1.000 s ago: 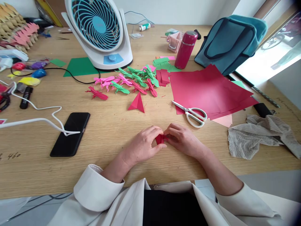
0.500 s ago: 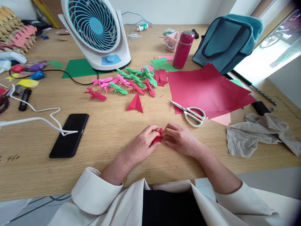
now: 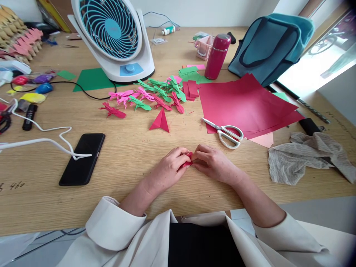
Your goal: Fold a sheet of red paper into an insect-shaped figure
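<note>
A small piece of folded red paper point(image 3: 189, 159) is gripped between the curled fingers of the left hand point(image 3: 172, 164) and the right hand point(image 3: 213, 163), near the front of the wooden table point(image 3: 125, 155); its shape is mostly covered, so its folds cannot be fully told. Beyond, a red paper triangle point(image 3: 160, 121) is seen, and scissors point(image 3: 219, 128) are laid partly over red sheets point(image 3: 244, 105).
</note>
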Motion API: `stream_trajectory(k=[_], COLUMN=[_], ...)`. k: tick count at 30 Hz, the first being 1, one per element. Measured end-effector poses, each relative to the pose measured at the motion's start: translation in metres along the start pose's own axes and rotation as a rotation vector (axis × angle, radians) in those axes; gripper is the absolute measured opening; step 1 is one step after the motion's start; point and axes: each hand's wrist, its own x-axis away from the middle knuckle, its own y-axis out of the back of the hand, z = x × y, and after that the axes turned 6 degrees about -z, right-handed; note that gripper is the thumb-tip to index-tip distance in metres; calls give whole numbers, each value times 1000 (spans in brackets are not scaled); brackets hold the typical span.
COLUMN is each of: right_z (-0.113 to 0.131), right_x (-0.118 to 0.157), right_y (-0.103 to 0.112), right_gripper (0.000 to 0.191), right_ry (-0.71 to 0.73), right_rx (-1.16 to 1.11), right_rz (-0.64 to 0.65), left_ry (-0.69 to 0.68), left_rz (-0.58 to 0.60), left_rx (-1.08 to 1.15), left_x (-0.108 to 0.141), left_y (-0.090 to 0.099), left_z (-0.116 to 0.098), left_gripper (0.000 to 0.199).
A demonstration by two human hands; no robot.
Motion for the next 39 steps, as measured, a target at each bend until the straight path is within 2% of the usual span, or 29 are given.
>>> stream_trajectory(k=[10, 19, 23, 29, 36, 39], right_z=[1, 2, 8, 14, 18, 20], right_x=[-1, 0, 1, 2, 2, 3], right_y=[0, 0, -2, -8, -9, -10], right_gripper=[15, 14, 6, 11, 12, 14], right_ry=[-40, -20, -71, -157, -223, -253], right_rx=[-51, -51, -24, 7, 53, 74], right_rz=[-29, -11, -35, -50, -47, -54], left_ry=[29, 64, 88, 138, 236, 240], left_rz=[3, 38, 42, 44, 180, 176], left_rx=[49, 17, -3, -13, -6, -27], left_x=[-2, -6, -7, -10, -27, -29], left_y=[2, 1, 0, 0, 13, 14], left_z=[-3, -6, -8, -12, -13, -12], left_gripper=[19, 19, 14, 12, 14, 9])
